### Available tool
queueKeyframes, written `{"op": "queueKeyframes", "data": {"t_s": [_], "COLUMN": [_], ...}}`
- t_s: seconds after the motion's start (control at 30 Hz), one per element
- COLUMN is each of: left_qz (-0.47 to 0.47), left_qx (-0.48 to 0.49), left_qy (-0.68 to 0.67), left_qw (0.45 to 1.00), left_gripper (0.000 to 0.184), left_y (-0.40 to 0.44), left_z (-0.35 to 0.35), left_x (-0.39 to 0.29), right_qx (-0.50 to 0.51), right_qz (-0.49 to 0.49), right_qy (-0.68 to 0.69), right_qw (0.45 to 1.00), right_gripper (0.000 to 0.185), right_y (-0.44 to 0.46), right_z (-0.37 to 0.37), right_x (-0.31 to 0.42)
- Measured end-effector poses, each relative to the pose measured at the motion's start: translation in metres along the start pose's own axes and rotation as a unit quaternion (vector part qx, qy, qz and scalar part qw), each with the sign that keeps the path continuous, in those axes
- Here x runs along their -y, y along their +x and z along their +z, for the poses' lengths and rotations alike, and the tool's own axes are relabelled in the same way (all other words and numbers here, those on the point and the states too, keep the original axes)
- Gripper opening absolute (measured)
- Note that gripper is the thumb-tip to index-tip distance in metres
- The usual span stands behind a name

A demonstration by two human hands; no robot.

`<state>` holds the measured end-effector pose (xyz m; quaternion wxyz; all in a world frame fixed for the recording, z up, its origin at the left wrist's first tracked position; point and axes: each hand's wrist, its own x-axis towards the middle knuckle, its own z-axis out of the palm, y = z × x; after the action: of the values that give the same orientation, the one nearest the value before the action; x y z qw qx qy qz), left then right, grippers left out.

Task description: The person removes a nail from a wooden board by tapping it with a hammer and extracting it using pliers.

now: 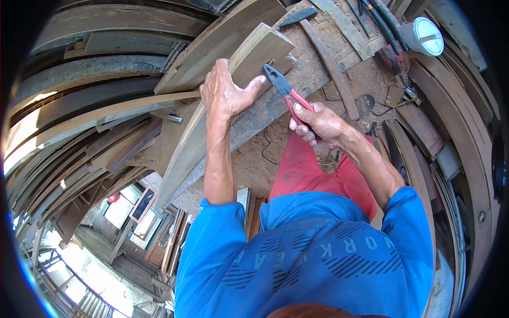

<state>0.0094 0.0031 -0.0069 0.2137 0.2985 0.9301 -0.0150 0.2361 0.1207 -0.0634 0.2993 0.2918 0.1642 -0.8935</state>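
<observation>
Over the tabletop (pixel 308 75), I see my right grip (pixel 322 125) wrapping combination pliers (pixel 280 82), tips toward the plank (pixel 259 49) under my spread left grip (pixel 228 94).

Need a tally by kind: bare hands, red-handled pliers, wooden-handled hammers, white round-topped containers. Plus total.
Bare hands: 2 (left hand, right hand)
Red-handled pliers: 1
Wooden-handled hammer: 1
White round-topped container: 1
Total: 5
</observation>
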Motion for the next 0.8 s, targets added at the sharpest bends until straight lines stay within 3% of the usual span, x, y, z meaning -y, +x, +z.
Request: {"op": "queueKeyframes", "data": {"t_s": [0.1, 0.23, 0.47, 0.53, 0.6, 0.7, 0.8], "left_qz": [0.011, -0.02, -0.043, -0.037, 0.028, 0.095, 0.14], "left_qx": [-0.006, -0.022, 0.091, 0.116, -0.005, -0.098, -0.191], "left_qy": [0.011, 0.013, -0.051, -0.025, 0.018, -0.09, -0.077], "left_qw": [1.0, 0.999, 0.994, 0.992, 0.999, 0.987, 0.968], "left_gripper": [0.079, 0.078, 0.084, 0.1, 0.109, 0.11, 0.089], "left_y": [-0.004, 0.004, 0.018, 0.008, -0.017, -0.029, -0.036], "left_z": [0.002, 0.004, 0.001, 0.02, 0.061, 0.094, 0.107], "left_x": [0.005, -0.002, -0.002, -0.009, -0.007, 0.01, 0.008], "right_qx": [0.003, -0.095, -0.215, -0.241, -0.27, -0.318, -0.384], "right_qz": [-0.026, -0.215, -0.31, -0.288, -0.282, -0.295, -0.307], "right_qy": [-0.03, -0.194, -0.231, -0.244, -0.252, -0.263, -0.344], "right_qw": [0.999, 0.952, 0.897, 0.894, 0.885, 0.862, 0.8], "right_gripper": [0.05, 0.044, 0.034, 0.033, 0.031, 0.027, 0.023], "right_y": [0.004, -0.018, -0.03, -0.029, -0.029, -0.034, -0.047], "right_z": [-0.006, -0.002, 0.003, 0.003, 0.005, 0.014, 0.017], "right_x": [-0.009, -0.021, -0.027, -0.033, -0.039, -0.045, -0.039]}}
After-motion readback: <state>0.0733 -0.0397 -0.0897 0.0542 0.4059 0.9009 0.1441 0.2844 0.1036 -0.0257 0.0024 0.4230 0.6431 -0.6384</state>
